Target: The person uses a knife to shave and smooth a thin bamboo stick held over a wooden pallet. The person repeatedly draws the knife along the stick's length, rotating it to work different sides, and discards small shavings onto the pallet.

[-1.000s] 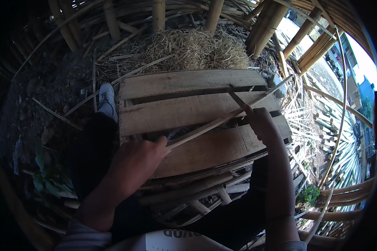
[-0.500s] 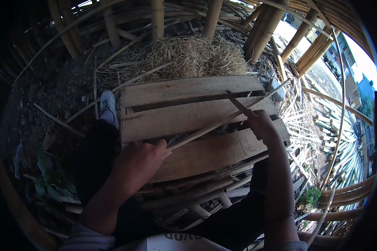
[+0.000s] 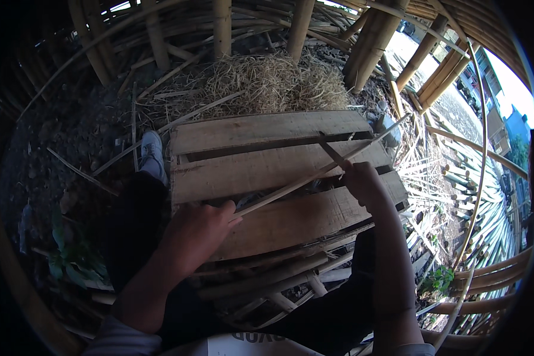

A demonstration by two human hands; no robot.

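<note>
Laid out over the slatted bench (image 3: 296,219): pale strip (image 3: 279,193), running diagonally from near the left edge to just past the far right corner; near end grasped in the left hand (image 3: 199,232); clasped in the right hand (image 3: 363,181), towards the right edge, a knife (image 3: 333,152), crossing the strip, contact impossible to confirm; beyond the far edge, heaped shavings (image 3: 267,83); in hand, apparently, paring; called for next, probably, firm holding and a shallow, even blade angle.
</note>
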